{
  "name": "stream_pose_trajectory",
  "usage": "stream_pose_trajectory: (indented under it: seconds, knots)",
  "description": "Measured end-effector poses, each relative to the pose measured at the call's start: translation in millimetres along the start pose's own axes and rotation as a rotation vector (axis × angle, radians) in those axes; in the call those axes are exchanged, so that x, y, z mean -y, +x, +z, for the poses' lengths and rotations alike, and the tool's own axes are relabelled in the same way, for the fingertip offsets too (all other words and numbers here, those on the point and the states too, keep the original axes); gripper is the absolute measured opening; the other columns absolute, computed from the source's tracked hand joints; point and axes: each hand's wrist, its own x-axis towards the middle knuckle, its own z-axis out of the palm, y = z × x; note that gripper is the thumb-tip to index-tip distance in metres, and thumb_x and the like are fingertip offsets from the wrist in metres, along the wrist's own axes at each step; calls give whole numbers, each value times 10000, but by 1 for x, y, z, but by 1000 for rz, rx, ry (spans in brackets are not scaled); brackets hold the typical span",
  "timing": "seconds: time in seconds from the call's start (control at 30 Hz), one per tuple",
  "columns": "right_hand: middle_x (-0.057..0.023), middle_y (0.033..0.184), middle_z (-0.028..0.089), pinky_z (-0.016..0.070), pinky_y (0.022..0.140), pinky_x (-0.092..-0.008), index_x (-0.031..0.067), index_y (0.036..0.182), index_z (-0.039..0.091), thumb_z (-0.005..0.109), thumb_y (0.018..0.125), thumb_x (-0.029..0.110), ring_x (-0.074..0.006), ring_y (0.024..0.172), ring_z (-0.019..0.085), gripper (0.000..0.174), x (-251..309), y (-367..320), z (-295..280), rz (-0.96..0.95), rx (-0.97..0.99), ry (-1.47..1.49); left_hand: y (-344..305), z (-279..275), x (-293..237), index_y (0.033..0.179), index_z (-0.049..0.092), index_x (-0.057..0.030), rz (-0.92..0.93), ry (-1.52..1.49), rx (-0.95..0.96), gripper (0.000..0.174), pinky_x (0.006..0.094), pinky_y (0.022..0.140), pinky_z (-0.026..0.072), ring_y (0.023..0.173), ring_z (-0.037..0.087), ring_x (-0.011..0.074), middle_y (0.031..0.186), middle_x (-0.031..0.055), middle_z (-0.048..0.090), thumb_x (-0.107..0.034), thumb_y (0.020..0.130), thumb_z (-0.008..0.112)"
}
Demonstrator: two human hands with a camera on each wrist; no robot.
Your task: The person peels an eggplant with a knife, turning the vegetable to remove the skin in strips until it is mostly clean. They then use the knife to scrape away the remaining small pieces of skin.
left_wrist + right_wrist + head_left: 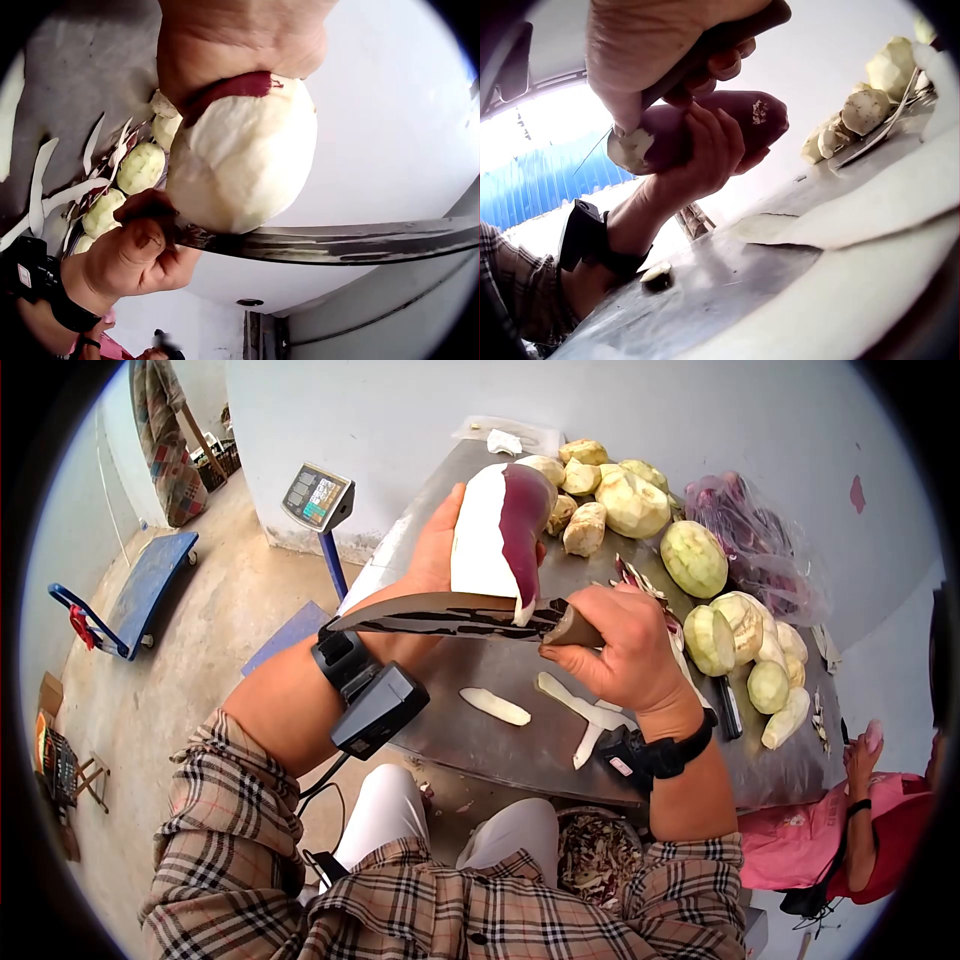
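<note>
A large eggplant (482,530), partly peeled, shows white flesh on one side and purple skin on the other. My left hand (436,548) grips it from the side and underneath, up off the table. In my right hand (640,652) is the handle of a long knife with a dark, streaked blade (420,614). The blade crosses the eggplant's near end, with its edge right at the flesh in the left wrist view, where the knife (337,244) extends rightward. From the right wrist view, the eggplant (761,124) keeps purple skin under the left fingers (712,139).
Peeled eggplants (632,505) line the metal table's (450,710) back and right side, near a plastic bag (760,540) of purple ones. Peel strips (495,706) and a black-handled tool (731,710) lie nearby. Below stands a bucket of peelings (600,855). Another person (880,840) is at right.
</note>
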Motion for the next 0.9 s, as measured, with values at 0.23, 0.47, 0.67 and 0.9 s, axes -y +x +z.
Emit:
stream_pose_trajectory:
  seconds: [0.23,0.47,0.67,0.9]
  knots:
    - [-103,644,559,428,563,-368,62,733,557,745,676,302,-324,605,549,310,0,0,-9,77,42,50,1,-3,-1,1132,551,-81,24,38,-9,574,436,629,542,760,628,309,922,138,638,-549,934,286]
    - [-117,645,562,438,560,-377,56,723,552,738,694,299,-336,611,554,307,-2,-3,-11,116,60,87,-1,-1,-3,1161,534,-82,47,109,19,581,444,633,551,763,638,328,949,153,635,-561,930,302]
    - [-129,641,562,422,554,-397,53,735,546,732,705,333,-351,606,546,337,3,-1,-7,144,87,108,-1,7,15,1207,506,-84,124,294,-7,622,447,628,550,782,639,313,1004,139,623,-604,902,349]
    - [-129,621,554,420,550,-402,54,714,539,725,711,362,-351,600,545,361,3,-4,-10,129,111,104,-2,3,4,1194,530,-78,102,256,-19,672,399,681,533,802,629,281,972,127,633,-633,899,291]
